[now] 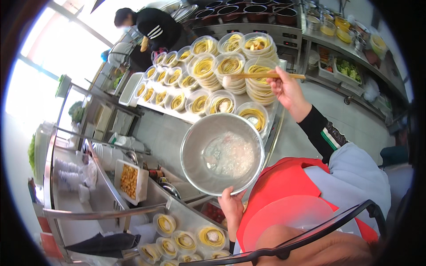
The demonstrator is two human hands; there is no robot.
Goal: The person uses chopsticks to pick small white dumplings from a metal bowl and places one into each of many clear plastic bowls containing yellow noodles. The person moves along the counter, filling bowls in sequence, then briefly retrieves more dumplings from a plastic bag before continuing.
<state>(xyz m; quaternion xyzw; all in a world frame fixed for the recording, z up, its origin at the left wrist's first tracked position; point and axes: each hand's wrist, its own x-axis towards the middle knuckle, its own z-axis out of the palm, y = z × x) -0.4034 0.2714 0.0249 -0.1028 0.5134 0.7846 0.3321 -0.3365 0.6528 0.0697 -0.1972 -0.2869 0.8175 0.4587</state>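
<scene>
My left hand (231, 207) grips the near rim of a large steel mixing bowl (193, 165), its fingers curled over the edge. Inside the bowl lies a wet, pale, shiny food (234, 155) that I cannot name. My right hand (286, 91) is closed round a pair of wooden chopsticks (248, 76), held out past the bowl over the tubs. A small white lump (227, 81) is at the chopstick tips. Below them stand stacked clear tubs of yellow noodles (230, 64). Pale food tops the noodles in one tub (222, 105) just beyond the bowl.
The steel table (191, 116) holds many noodle tubs, stacked high on its right. More noodle tubs (185, 240) stand at lower left, near a white bin of brown cubes (129, 181). A co-worker (157, 30) bends at the far left. Counters with pots and bins (347, 72) line the right.
</scene>
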